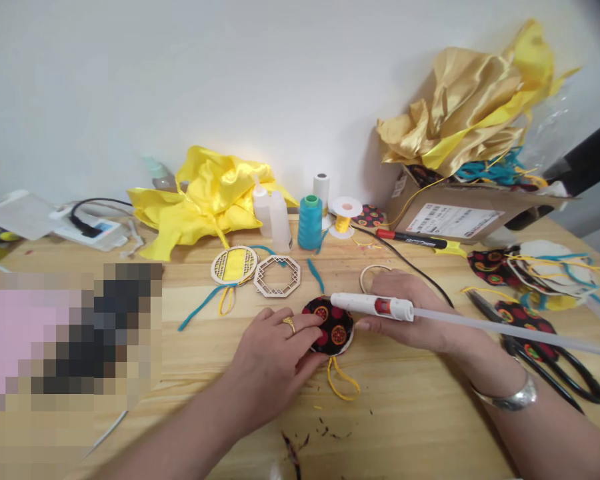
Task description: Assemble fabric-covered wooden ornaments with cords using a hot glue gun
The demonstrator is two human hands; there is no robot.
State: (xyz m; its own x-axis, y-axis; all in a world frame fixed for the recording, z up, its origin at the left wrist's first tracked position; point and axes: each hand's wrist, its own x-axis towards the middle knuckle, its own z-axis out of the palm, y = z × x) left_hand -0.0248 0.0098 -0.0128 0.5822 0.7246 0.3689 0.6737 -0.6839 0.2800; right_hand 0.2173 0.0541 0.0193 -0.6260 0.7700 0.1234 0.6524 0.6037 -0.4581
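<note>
My left hand (275, 347) presses and grips the left side of a small round fabric piece (336, 328), black with red and orange flower circles. A yellow cord loop (344, 380) hangs from its near edge, and its lower right edge shows white. My right hand (410, 310) is wrapped around a white hot glue gun (373, 305), with a long glue stick (510, 330) running out of its back. The nozzle points left, at the top edge of the fabric piece; I cannot tell whether it touches. A thin wooden ring (375, 269) lies just beyond my right hand.
Behind lie a wooden lattice disc (221, 267), an octagonal lattice (277, 295), a teal thread cone (310, 223) and yellow satin (205, 193). Large scissors (530, 353) lie at right, near a marker (415, 240) and a stuffed cardboard box (450, 217). A black cable (420, 272) crosses behind my right hand.
</note>
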